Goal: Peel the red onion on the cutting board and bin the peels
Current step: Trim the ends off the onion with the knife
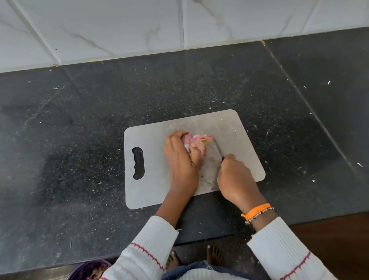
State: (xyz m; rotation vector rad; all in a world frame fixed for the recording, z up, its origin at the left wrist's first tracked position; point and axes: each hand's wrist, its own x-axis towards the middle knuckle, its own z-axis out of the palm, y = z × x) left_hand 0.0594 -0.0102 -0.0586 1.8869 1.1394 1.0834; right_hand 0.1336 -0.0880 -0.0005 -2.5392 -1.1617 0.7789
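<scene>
Gripping the red onion [192, 141], left hand [181, 160]; right hand [236, 177] holds knife [218, 148].

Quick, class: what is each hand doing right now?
Left hand: grips the onion on the board.
Right hand: grips the knife.

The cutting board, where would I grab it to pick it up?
By the handle hole at the left end of the cutting board, coming from the left. That end is bare, while both hands, the onion and the knife fill the right half.
</scene>
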